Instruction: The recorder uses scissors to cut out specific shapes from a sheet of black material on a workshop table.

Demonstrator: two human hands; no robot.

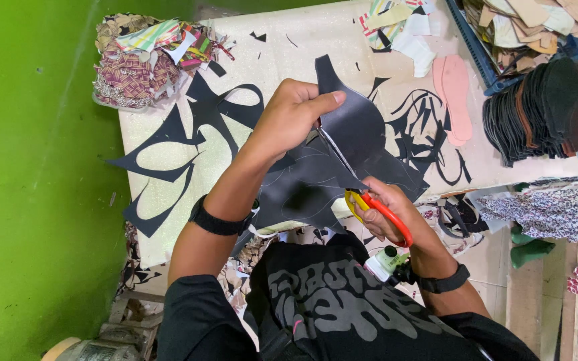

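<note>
Left hand (292,113) gripping black sheet (342,154), right hand (382,210) working orange-handled scissors (376,207)

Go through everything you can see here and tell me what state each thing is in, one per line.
Black sheet: held up, partly cut.
Scissors: in the right hand, blades in the sheet.
Left hand: pinching the sheet's edge.
Right hand: closed on the handles.
Black offcuts: lying flat on the table.
Pink insoles: lying flat.

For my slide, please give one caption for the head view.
Left hand holds a black sheet while the right hand cuts it with orange-handled scissors.
</note>
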